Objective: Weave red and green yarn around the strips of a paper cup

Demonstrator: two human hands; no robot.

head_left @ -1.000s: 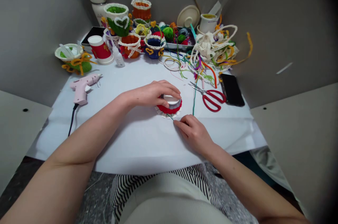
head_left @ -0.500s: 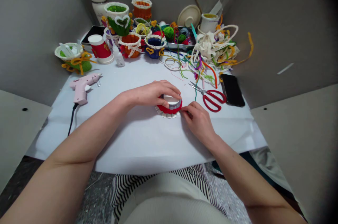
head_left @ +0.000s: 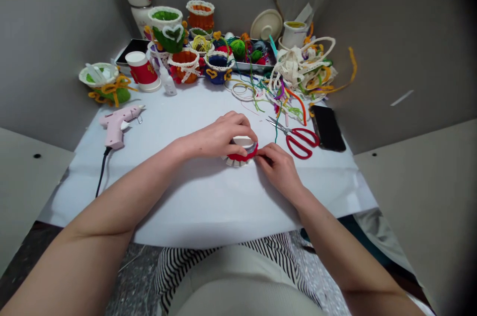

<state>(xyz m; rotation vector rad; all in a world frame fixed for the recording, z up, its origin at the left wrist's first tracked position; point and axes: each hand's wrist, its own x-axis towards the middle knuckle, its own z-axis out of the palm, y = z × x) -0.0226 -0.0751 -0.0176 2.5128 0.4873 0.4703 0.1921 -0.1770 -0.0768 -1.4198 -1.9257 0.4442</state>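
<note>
A small round cup piece [head_left: 242, 145] stands on the white table, with a pale bottom, a grey band, a red yarn band [head_left: 238, 157] and white strips [head_left: 234, 162] fanned out around its lower edge. My left hand [head_left: 227, 134] reaches over it from the left, with thumb and fingers closed round its sides. At the right edge, my right hand [head_left: 278, 159] pinches the red yarn between thumb and forefinger; the fingertips partly hide it. Red-handled scissors [head_left: 298, 139] lie just beyond my right hand, and a green thread crosses near their blades.
A pink glue gun [head_left: 117, 124] lies at left, its cord running off the front. Decorated cups [head_left: 184, 65], a glue bottle [head_left: 168, 85] and a tray of yarn balls [head_left: 242, 65] stand behind. Tangled trims [head_left: 298, 70] and a phone [head_left: 328, 127] are at right.
My left hand has shifted slightly right and its fingers have moved round the cup piece, covering more of its left side. The right hand keeps its pinch in almost the same place.
</note>
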